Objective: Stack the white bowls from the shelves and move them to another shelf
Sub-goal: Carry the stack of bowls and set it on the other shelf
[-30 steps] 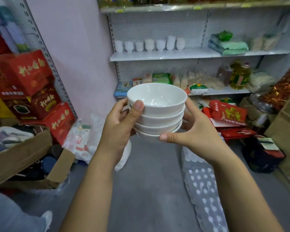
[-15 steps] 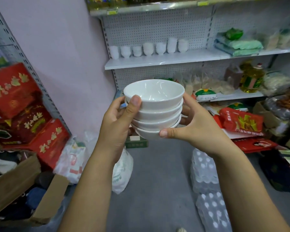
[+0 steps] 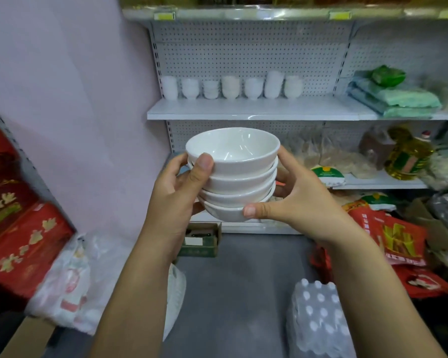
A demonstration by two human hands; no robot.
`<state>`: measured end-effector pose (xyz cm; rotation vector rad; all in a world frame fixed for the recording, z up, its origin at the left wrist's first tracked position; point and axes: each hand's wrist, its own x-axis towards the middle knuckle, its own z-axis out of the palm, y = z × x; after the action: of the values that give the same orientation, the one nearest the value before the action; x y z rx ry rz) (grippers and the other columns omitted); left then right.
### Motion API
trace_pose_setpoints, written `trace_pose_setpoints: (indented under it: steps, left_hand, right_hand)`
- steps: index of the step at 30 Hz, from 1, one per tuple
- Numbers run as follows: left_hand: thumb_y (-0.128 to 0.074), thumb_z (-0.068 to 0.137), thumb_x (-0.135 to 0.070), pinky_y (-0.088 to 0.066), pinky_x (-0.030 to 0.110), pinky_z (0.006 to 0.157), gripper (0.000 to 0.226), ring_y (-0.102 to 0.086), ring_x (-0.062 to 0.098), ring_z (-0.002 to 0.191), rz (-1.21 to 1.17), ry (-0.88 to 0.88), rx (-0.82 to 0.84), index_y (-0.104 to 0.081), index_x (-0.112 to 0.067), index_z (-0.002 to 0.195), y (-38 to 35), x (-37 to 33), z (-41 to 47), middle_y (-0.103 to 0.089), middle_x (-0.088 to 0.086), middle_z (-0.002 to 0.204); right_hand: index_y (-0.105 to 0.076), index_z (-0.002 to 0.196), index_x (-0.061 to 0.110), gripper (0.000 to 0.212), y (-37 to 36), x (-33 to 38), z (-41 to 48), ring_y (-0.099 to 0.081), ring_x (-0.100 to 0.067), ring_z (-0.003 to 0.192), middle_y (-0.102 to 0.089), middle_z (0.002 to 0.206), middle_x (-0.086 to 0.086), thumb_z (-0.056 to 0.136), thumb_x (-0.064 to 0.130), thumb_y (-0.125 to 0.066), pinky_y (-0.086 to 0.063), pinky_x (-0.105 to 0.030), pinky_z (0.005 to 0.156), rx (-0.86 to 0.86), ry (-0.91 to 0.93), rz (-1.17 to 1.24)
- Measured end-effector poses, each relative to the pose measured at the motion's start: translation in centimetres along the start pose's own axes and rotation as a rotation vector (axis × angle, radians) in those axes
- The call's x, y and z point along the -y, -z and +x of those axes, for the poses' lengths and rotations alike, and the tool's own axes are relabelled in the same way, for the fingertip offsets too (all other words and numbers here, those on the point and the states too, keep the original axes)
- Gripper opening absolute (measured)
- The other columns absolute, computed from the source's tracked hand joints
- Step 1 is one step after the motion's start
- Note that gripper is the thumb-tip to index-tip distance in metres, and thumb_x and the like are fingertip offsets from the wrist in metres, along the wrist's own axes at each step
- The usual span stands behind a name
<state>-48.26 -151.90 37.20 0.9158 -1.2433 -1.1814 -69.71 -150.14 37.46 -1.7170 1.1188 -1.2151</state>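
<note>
A stack of several white bowls [image 3: 234,174] is held in front of me at chest height. My left hand [image 3: 177,193] grips its left side with the thumb on the top bowl's wall. My right hand [image 3: 292,202] cups the right side, thumb under the lowest bowl. Straight ahead is a white shelf [image 3: 256,111] whose front part is bare. Along its back stand several short stacks of white bowls [image 3: 232,86].
Green packets [image 3: 396,99] lie at the right end of that shelf. The lower shelf [image 3: 383,180] holds bags and an oil bottle [image 3: 409,153]. On the floor are a water-bottle pack [image 3: 318,321], white bags [image 3: 88,280], red boxes [image 3: 18,241] at left and red packages [image 3: 398,241] at right.
I have stepped closer to the shelving, so the shelf and its bowls look larger and nearer. The stack stays in both hands with the same grip.
</note>
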Motion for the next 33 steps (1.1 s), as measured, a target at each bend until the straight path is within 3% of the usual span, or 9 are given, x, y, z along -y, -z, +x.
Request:
trace_pose_setpoints:
  steps: [7,11,16,23,26,30,33]
  left_hand:
    - [-0.072,0.066,-0.068,-0.059,0.032,0.075,0.084,-0.072,0.014,0.100,-0.017,0.054,0.042,-0.061,-0.018,0.132,-0.6,3.7,13.2,-0.075,-0.006,0.108]
    - [-0.073,0.069,-0.065,-0.058,0.034,0.071,0.078,-0.070,0.015,0.094,-0.015,0.027,0.119,-0.063,-0.017,0.129,-0.6,4.2,22.5,-0.073,-0.007,0.102]
    - [-0.073,0.070,-0.068,-0.060,0.044,0.085,0.075,-0.070,0.017,0.104,0.029,0.012,0.199,-0.063,-0.024,0.130,-0.5,4.7,33.8,-0.073,-0.006,0.109]
    - [-0.081,0.062,-0.076,-0.060,0.045,0.086,0.095,-0.068,0.023,0.116,-0.025,0.114,0.256,-0.061,-0.018,0.134,-2.5,9.5,43.6,-0.070,0.004,0.125]
    - [-0.077,0.069,-0.068,-0.059,0.050,0.092,0.083,-0.068,0.024,0.119,-0.033,0.147,0.295,-0.062,-0.019,0.133,-4.1,11.6,46.9,-0.071,0.002,0.126]
    - [-0.074,0.070,-0.062,-0.060,0.042,0.086,0.074,-0.070,0.019,0.112,-0.066,0.164,0.313,-0.062,-0.017,0.127,-7.3,14.0,51.6,-0.074,-0.002,0.117]
    - [-0.074,0.069,-0.061,-0.059,0.034,0.078,0.066,-0.071,0.013,0.100,-0.092,0.142,0.316,-0.063,-0.019,0.118,-10.3,15.0,55.6,-0.075,-0.008,0.102]
  right_hand:
    - [-0.042,0.151,0.036,0.105,2.3,-5.8,11.1,-0.059,-0.016,0.130,-0.065,0.138,0.005,0.063,0.014,-0.095,-0.051,-0.048,0.107,-0.039,-0.025,0.002]
    - [-0.042,0.151,0.036,0.104,3.7,-7.7,18.6,-0.059,-0.018,0.131,-0.065,0.137,0.004,0.063,0.013,-0.094,-0.050,-0.051,0.108,-0.117,-0.007,0.024]
    - [-0.043,0.150,0.033,0.105,5.0,-10.0,27.2,-0.062,-0.022,0.128,-0.067,0.135,0.000,0.063,0.008,-0.095,-0.050,-0.053,0.107,-0.218,0.009,0.047]
    - [-0.044,0.149,0.038,0.106,8.0,-14.7,34.4,-0.063,-0.009,0.123,-0.068,0.131,0.011,0.061,0.009,-0.095,-0.054,-0.040,0.104,-0.276,-0.060,-0.022]
    - [-0.044,0.149,0.035,0.105,9.7,-17.1,36.5,-0.064,-0.009,0.123,-0.069,0.131,0.012,0.062,0.006,-0.094,-0.055,-0.038,0.103,-0.290,-0.090,-0.026]
    - [-0.044,0.147,0.039,0.103,13.3,-20.0,40.0,-0.063,-0.005,0.123,-0.068,0.130,0.018,0.061,0.010,-0.094,-0.055,-0.030,0.100,-0.284,-0.104,-0.017]
    - [-0.043,0.148,0.037,0.106,16.8,-22.0,43.1,-0.065,-0.007,0.121,-0.070,0.128,0.015,0.060,0.009,-0.093,-0.056,-0.034,0.101,-0.286,-0.097,-0.019]
